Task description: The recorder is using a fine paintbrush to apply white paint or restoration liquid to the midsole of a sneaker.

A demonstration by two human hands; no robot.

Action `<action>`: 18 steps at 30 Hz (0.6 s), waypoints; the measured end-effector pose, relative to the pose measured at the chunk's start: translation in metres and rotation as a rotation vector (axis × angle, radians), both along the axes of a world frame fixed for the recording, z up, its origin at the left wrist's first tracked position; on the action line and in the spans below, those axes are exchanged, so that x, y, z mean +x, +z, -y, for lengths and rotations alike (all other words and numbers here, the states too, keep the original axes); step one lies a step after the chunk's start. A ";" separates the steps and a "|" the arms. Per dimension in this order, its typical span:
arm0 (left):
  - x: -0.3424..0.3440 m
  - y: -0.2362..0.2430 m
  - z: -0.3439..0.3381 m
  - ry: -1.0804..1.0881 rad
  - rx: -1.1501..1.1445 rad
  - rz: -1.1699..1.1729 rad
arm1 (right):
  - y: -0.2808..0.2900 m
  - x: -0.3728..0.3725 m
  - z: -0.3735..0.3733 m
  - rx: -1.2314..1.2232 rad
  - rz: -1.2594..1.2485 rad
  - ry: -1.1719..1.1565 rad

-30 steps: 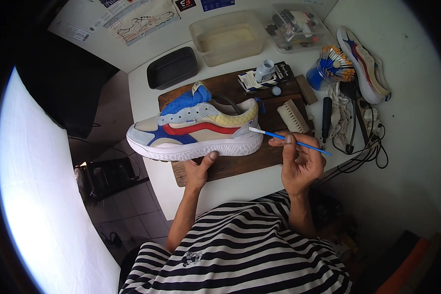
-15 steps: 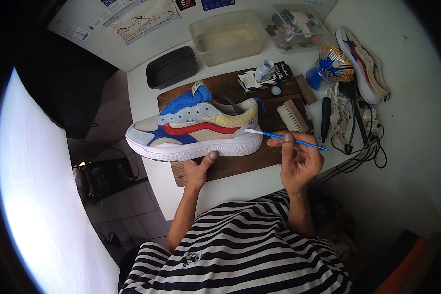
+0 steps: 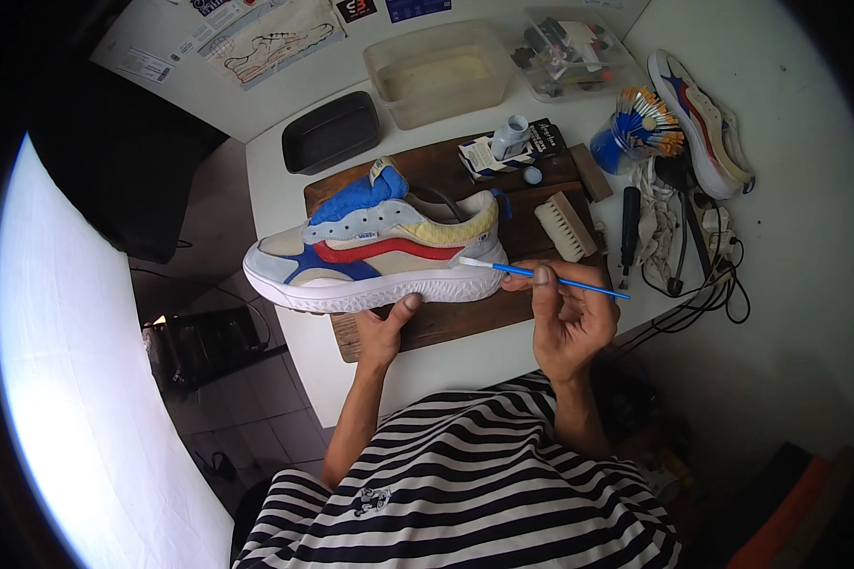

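Note:
A multicoloured sneaker with a thick white sole, a red side stripe and a blue tongue is held side-on over a dark wooden board. My left hand grips it from below, the thumb on the sole's edge and the other fingers hidden under the shoe. In my right hand is a slim blue paintbrush, pinched between thumb and fingers. Its pale bristles meet the grey heel panel near the rear end of the red stripe. An uncapped small bottle stands beyond the shoe, its cap beside it.
Right of the shoe lie a wooden scrub brush, a dark-handled tool and tangled cables. Behind are a black tray, a clear tub, a cup of paintbrushes and another sneaker.
My right hand has moved slightly left and down, carrying the brush tip along the heel panel toward the red stripe's end. My left hand and the sneaker have hardly moved.

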State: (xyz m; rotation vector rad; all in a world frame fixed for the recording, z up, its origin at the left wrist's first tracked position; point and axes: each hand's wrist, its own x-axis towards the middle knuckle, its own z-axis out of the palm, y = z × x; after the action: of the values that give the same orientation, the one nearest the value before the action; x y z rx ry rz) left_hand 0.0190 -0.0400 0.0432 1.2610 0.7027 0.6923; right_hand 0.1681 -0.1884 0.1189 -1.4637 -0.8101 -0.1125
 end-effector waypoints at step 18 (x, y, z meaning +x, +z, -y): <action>-0.001 -0.003 -0.002 -0.032 0.002 0.010 | -0.004 0.009 0.006 0.052 -0.082 -0.031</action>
State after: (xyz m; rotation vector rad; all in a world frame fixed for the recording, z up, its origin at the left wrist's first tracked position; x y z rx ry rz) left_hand 0.0177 -0.0379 0.0406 1.2675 0.6723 0.6728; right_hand 0.1768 -0.1948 0.1152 -1.4230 -0.7139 -0.0955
